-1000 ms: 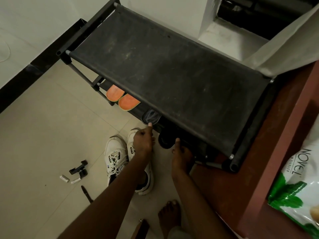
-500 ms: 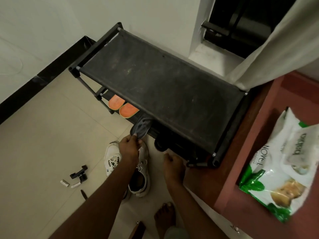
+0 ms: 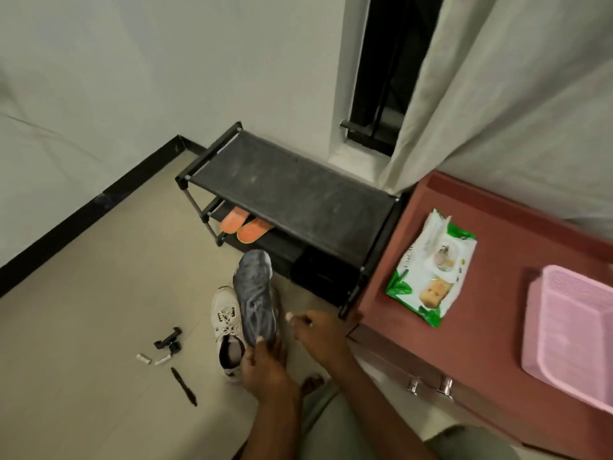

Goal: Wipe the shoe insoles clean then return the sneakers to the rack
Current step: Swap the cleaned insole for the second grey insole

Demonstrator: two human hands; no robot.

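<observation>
My left hand (image 3: 262, 366) grips the heel end of a grey insole (image 3: 253, 297), which stands up over the floor in front of the black shoe rack (image 3: 292, 190). A white sneaker (image 3: 227, 327) lies on the tiles just left of the insole; a second sneaker is mostly hidden behind the insole and my hand. My right hand (image 3: 318, 330) hovers to the right of the insole with loosely curled fingers and holds nothing. Two orange insoles (image 3: 243, 224) lie on the rack's lower shelf. A green and white pack of wet wipes (image 3: 431, 270) lies on the red cabinet top.
The red-brown cabinet (image 3: 481, 343) stands right of the rack, with a pink plastic basket (image 3: 570, 330) on it. A black clip, small white pieces (image 3: 167, 341) and a black pen (image 3: 184, 386) lie on the tiles at left. A curtain (image 3: 497, 94) hangs behind. My bare foot (image 3: 311, 383) is below.
My left hand has pulled the grey insole out from the rack's lower shelf and lifted it. The view has risen and swung right, showing the cabinet top.
</observation>
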